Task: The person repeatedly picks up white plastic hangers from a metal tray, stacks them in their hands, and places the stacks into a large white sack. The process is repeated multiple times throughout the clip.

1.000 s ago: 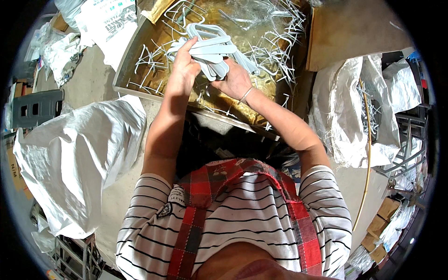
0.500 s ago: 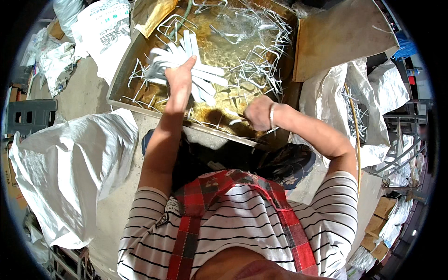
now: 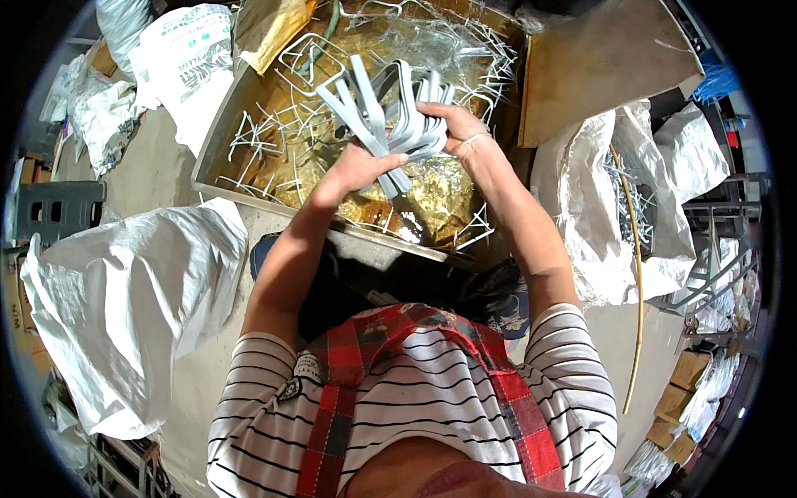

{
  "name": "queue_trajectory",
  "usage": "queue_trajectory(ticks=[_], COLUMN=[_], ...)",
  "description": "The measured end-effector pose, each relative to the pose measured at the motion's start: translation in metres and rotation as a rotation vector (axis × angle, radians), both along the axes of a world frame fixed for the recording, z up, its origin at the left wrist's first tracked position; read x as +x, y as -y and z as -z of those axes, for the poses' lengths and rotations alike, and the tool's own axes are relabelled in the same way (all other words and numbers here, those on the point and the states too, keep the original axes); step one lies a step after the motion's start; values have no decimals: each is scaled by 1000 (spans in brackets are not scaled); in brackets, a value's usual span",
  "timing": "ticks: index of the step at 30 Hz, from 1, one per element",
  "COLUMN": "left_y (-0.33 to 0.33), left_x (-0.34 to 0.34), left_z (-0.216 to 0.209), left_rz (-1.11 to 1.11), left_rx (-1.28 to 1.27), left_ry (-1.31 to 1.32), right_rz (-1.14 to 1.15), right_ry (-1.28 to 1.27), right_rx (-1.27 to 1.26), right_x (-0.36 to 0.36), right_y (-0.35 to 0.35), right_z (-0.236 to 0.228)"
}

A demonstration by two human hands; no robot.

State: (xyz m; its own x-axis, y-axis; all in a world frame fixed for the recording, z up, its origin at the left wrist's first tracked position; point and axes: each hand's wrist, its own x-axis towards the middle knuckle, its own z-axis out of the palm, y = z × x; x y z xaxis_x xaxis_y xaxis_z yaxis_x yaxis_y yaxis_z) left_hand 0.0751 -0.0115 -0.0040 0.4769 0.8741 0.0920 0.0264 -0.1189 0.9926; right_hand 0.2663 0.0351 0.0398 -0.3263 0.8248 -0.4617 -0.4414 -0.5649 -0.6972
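A bundle of light grey, bent flat strips point(image 3: 404, 124) is held above a shallow metal tray point(image 3: 217, 124). From its left and lower side my left hand point(image 3: 362, 168) grips the bundle, thumb laid across the strips. My right hand point(image 3: 459, 129) closes on the right end of the same bundle, a white band round the wrist. Brownish liquid point(image 3: 440, 195) fills the tray below. Scattered along its left side and far right corner are thin white plastic sprigs point(image 3: 251, 139). Behind the bundle, larger bent wire-like frames point(image 3: 309, 60) rest at the tray's far left.
A large white woven sack point(image 3: 124, 290) lies at the left, another point(image 3: 187, 62) stands at the far left. A brown board point(image 3: 610, 70) leans at the far right. Below it, an open sack point(image 3: 581, 199) holds grey pieces, with a thin bamboo stick point(image 3: 636, 290) alongside.
My right hand has risen from the tray's near edge to grip the bundle. The bundle has shifted right and turned, its strips gathered closer. My left hand has moved right and nearer to me.
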Motion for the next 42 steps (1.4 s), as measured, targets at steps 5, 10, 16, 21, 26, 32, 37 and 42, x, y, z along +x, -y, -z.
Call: queue_trajectory(ticks=[5, 10, 16, 21, 26, 32, 37, 42], left_y=[-4, -19, -36, -29, -23, -17, -8, 5], left_x=[-1, -14, -39, -34, -27, -31, -33, -32], left_z=[10, -3, 13, 15, 4, -2, -10, -24], left_rz=[-58, -481, -670, 11, -70, -282, -94, 397], left_rx=[-1, -255, -592, -759, -772, -641, -765, -669], left_ry=[96, 504, 617, 955, 919, 801, 794, 1178], right_rz=[-67, 155, 19, -818, -847, -742, -243, -289], right_ry=[-250, -299, 359, 961, 823, 872, 1171, -26], right_rx=[27, 97, 436, 920, 869, 981, 571, 45], right_x=[13, 58, 41, -1, 0, 7, 44, -19], right_y=[8, 14, 54, 85, 96, 85, 22, 54], right_z=[7, 24, -41, -27, -2, -19, 29, 51])
